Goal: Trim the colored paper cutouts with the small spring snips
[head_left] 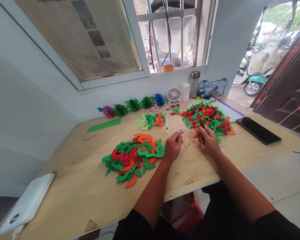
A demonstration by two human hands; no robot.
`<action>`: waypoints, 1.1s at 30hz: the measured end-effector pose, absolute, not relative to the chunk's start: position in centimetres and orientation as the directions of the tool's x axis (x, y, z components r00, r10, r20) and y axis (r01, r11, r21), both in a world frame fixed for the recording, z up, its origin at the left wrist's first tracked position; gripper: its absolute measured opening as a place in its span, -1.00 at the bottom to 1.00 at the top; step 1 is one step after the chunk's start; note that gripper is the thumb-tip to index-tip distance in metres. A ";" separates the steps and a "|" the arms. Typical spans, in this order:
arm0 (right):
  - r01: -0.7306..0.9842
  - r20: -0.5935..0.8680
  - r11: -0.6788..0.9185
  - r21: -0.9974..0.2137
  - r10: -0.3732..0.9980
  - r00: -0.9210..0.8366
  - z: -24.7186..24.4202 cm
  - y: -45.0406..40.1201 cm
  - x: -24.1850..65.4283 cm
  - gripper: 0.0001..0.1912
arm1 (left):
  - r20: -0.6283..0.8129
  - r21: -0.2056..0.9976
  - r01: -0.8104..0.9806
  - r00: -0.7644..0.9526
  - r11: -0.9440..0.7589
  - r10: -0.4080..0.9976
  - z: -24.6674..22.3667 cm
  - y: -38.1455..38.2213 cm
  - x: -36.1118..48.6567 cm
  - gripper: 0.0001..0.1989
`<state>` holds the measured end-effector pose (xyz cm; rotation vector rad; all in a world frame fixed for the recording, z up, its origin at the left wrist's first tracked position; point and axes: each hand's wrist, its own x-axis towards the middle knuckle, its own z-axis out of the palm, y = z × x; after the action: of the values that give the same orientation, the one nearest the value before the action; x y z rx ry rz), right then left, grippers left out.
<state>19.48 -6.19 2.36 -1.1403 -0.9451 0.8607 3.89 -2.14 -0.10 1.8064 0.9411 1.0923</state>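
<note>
My left hand [174, 146] is closed in a pinch near the middle of the table. A thin, pale, pointed piece [185, 131] shows at its fingertips, too small to name. To the right, my right hand [209, 141] is wrapped round a dark-handled tool [202, 125], its kind partly hidden by the fingers. A heap of red, green and orange scraps [207, 116] lies just beyond my right hand. Left of my left hand spreads a pile of curved, wavy-edged cut-outs [133, 155] in green, red and orange. Small brown specks [186, 156] dot the wood between my forearms.
Folded flowers [133, 104] line the wall beside a small white fan [174, 94] and a glass bottle [194, 84]. Dotted cut-outs [150, 120], a pen [166, 121] and a green strip [103, 125] lie nearer. A phone [259, 130] rests right; a white device [27, 203] sits left.
</note>
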 end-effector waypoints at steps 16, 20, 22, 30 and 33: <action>0.022 -0.011 -0.012 -1.000 0.997 0.073 1.8 -6.2 19.3 -0.52 | 0.302 0.942 0.043 0.328 -0.334 0.895 -0.1 -2.2 3.4 -0.70; 0.006 -0.020 -0.021 -1.000 0.998 0.062 2.0 -6.4 19.3 -0.52 | 0.327 0.932 0.037 0.335 -0.359 0.884 -0.3 -2.1 3.5 -0.71; 0.010 -0.015 -0.015 -1.000 0.998 0.057 2.0 -6.4 19.3 -0.52 | 0.333 0.931 0.032 0.336 -0.364 0.881 -0.3 -2.1 3.5 -0.72; 0.081 0.035 0.030 -0.996 0.998 0.057 1.6 -6.2 19.6 -0.51 | 0.336 0.930 0.024 0.351 -0.368 0.874 -0.4 -2.2 3.6 -0.74; 0.104 0.068 0.060 -0.993 0.995 0.070 1.6 -6.2 19.6 -0.51 | 0.338 0.928 0.032 0.350 -0.371 0.874 -0.4 -2.2 3.7 -0.74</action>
<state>19.57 -6.17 1.59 -1.2690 -1.2577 1.0582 3.69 -2.19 -0.36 1.6921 0.8156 1.1474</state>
